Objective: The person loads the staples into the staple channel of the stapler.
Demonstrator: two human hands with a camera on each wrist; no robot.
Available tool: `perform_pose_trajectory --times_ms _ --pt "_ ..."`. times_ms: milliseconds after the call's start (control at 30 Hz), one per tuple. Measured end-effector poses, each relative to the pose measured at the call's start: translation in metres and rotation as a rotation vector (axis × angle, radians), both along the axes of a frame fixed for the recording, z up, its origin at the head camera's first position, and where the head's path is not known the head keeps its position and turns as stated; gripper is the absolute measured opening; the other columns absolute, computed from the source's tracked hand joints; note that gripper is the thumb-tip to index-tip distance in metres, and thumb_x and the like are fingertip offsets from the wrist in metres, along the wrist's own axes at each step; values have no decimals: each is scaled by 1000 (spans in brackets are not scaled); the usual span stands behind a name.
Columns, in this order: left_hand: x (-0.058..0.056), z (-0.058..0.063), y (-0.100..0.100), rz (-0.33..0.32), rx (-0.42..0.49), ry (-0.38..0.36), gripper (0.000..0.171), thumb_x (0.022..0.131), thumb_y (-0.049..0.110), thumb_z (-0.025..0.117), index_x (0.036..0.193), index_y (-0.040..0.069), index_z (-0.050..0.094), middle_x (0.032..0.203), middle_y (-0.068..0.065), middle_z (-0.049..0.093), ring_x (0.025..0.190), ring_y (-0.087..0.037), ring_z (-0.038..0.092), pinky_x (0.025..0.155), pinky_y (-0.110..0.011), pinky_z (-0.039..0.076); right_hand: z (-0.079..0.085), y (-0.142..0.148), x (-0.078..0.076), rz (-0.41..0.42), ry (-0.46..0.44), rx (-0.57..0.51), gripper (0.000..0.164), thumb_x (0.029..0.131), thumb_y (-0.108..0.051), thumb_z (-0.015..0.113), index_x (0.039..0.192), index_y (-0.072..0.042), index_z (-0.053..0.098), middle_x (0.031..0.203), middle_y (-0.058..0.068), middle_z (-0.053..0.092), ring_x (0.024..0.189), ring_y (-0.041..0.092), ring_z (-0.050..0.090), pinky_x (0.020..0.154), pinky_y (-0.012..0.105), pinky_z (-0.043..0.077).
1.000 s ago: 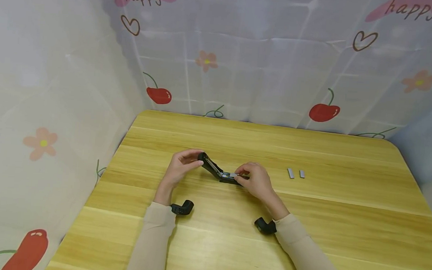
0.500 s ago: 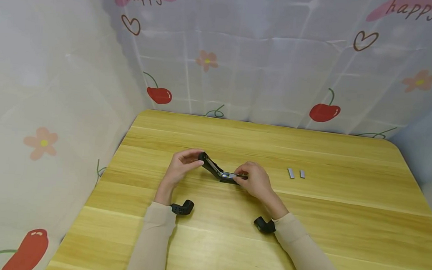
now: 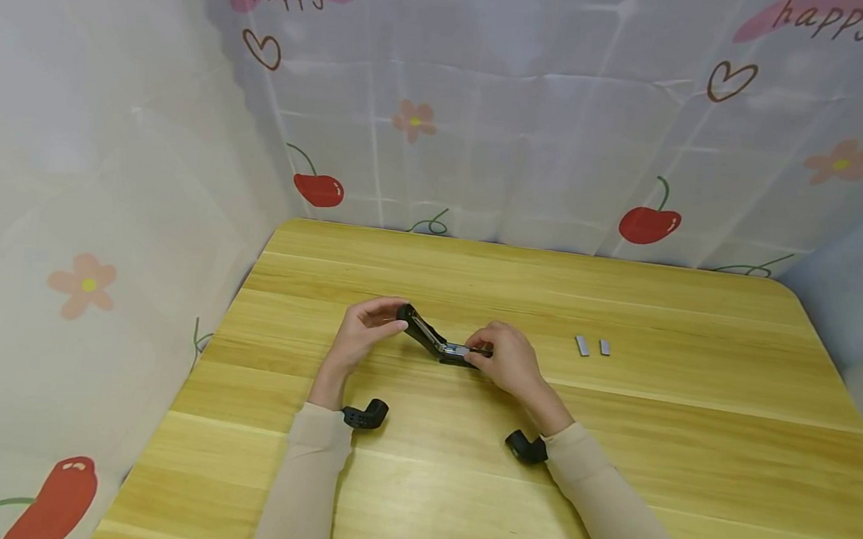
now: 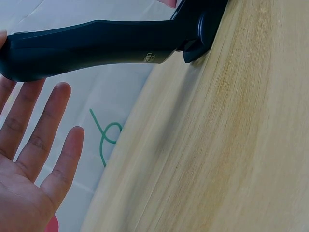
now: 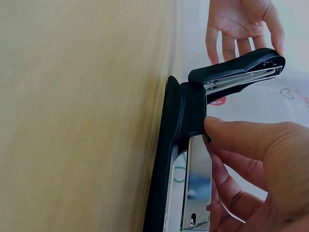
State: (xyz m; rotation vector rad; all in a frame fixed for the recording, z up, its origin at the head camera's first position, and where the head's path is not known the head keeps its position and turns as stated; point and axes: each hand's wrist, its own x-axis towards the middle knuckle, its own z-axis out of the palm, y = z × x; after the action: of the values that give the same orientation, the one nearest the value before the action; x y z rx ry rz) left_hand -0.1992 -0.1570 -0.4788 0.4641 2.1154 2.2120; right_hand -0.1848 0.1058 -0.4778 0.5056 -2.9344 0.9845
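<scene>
Opened stapler (image 3: 423, 334) sits on the desk (image 3: 431, 495), between the hands. Left hand (image 3: 362, 329) pinches its raised arm; right hand (image 3: 513, 360) grips its lower part. Two grey strips (image 3: 581, 346) lie right of the stapler.

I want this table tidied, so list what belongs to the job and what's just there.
Job:
open black stapler, held by left hand and right hand
two loose grey strips, probably staples, untouched

Just there:
wooden table
printed backdrop
black wrist-worn devices

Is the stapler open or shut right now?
The stapler is open: the left hand holds its upper arm tilted up from the base, with the metal channel exposed.
</scene>
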Motion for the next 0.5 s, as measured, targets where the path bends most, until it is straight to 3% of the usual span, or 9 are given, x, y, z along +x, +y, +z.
perform_pose_trajectory --times_ms 500 --pt "0 0 0 -15 27 0 39 87 -4 67 123 -16 57 107 11 67 96 -7 62 83 -20 54 1 0 2 3 -2 -14 14 84 -20 78 97 -15 80 88 1 65 76 15 56 65 30 45"
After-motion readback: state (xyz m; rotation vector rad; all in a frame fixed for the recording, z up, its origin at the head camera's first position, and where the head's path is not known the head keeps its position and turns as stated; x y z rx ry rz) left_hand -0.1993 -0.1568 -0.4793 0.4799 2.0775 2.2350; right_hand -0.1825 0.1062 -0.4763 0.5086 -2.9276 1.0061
